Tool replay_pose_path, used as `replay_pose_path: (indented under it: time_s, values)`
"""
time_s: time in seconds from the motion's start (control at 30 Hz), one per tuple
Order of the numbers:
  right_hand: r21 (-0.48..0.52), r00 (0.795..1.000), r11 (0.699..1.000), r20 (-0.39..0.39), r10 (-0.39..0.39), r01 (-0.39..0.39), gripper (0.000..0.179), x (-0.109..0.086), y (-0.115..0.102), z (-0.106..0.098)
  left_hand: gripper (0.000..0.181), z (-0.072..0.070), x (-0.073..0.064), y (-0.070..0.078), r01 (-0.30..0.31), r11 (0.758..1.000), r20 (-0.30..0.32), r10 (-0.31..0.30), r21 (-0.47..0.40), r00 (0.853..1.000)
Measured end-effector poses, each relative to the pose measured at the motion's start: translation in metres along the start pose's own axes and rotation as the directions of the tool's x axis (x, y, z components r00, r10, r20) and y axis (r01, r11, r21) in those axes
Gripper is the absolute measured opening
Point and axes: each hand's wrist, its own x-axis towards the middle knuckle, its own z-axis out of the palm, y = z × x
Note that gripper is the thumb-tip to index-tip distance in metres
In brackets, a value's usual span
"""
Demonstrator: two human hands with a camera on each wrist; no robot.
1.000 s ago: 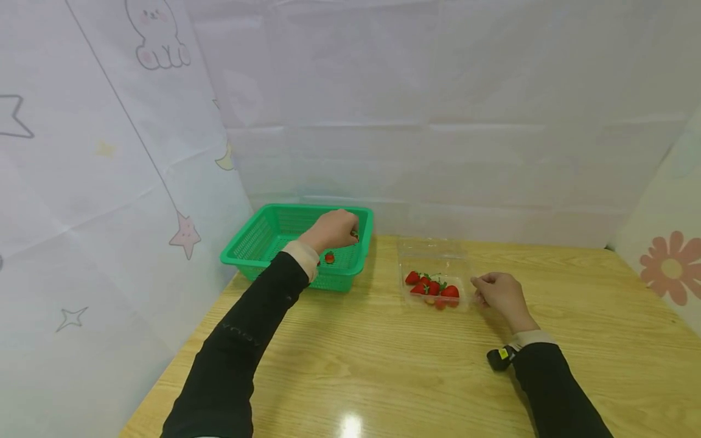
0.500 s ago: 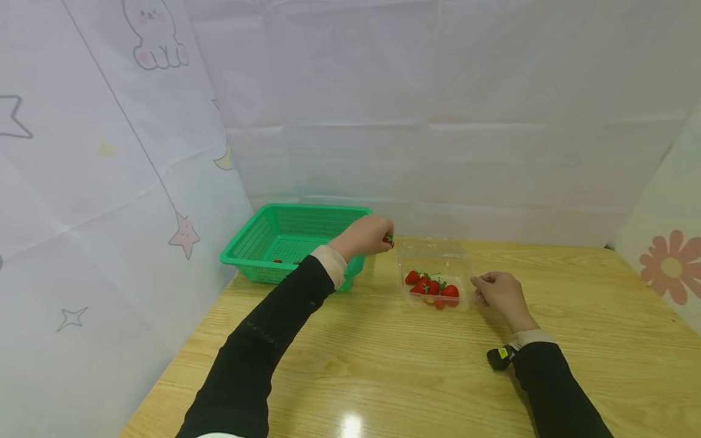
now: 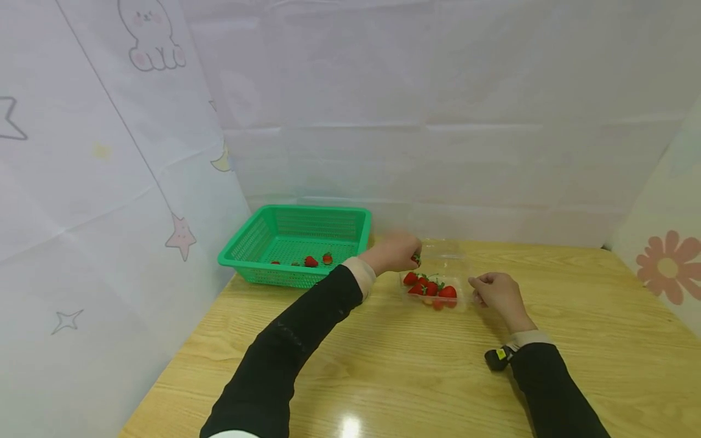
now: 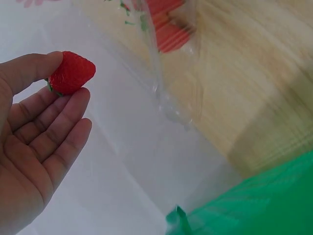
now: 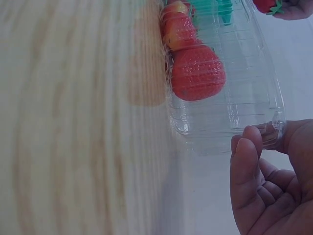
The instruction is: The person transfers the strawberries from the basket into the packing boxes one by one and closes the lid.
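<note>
My left hand [image 3: 395, 250] pinches a strawberry [image 4: 73, 73] between thumb and fingers, above the back left corner of a clear plastic box [image 3: 461, 286]. The box stands with its lid raised at the back, and several strawberries [image 3: 432, 288] lie inside it. At the box's right side, my right hand [image 3: 499, 296] pinches the rim between thumb and fingers. In the right wrist view a large strawberry [image 5: 198, 73] shows through the box wall near this hand. The held strawberry's green leaves face toward the left palm.
A green plastic basket [image 3: 257, 242] with a few strawberries [image 3: 311, 261] on its floor stands left of the box. The wooden table [image 3: 383, 359] extends in front, and a white printed sheet [image 3: 339, 164] hangs close behind.
My left hand has moved right, from over the basket to over the box, carrying the strawberry. More strawberries in the basket are uncovered. The right hand stays at the box rim.
</note>
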Motion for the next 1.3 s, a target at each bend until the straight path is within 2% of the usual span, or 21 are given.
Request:
replay_pose_path:
  time_s: [0.17, 0.4, 0.6, 0.73, 0.97, 1.17, 1.3]
  values:
    - [0.003, 1.000, 1.000, -0.010, -0.006, 0.006, 0.040, 0.002, 0.002, 0.001, 0.009, 0.016, 0.009, 0.005, 0.011, 1.000, 0.023, -0.011, 0.011, 1.000]
    - [-0.016, 1.000, 1.000, -0.017, -0.002, 0.002, 0.040, 0.006, 0.008, 0.003, 0.015, 0.032, 0.015, 0.007, 0.033, 0.997, 0.049, -0.037, 0.077, 0.998]
    - [-0.024, 1.000, 1.000, -0.023, -0.005, 0.004, 0.041, 0.007, 0.010, 0.003, 0.009, 0.045, 0.020, 0.004, 0.054, 0.993, 0.091, -0.063, 0.101, 0.994]
    - [-0.031, 1.000, 0.999, -0.027, -0.013, 0.013, 0.041, 0.007, 0.010, 0.002, 0.013, 0.054, 0.024, 0.003, 0.047, 0.992, 0.069, -0.055, 0.118, 0.996]
    - [-0.032, 1.000, 0.999, -0.028, -0.011, 0.010, 0.039, 0.006, 0.008, 0.002, 0.016, 0.058, 0.023, 0.004, 0.048, 0.989, 0.063, -0.057, 0.143, 0.996]
    - [-0.025, 1.000, 1.000, -0.022, 0.000, 0.000, 0.040, 0.006, 0.007, 0.002, 0.009, 0.059, 0.024, 0.003, 0.042, 0.992, 0.050, -0.049, 0.121, 0.998]
    - [-0.024, 1.000, 1.000, -0.020, -0.003, 0.002, 0.041, 0.005, 0.007, 0.002, 0.010, 0.061, 0.024, 0.003, 0.044, 0.994, 0.050, -0.049, 0.102, 0.998]
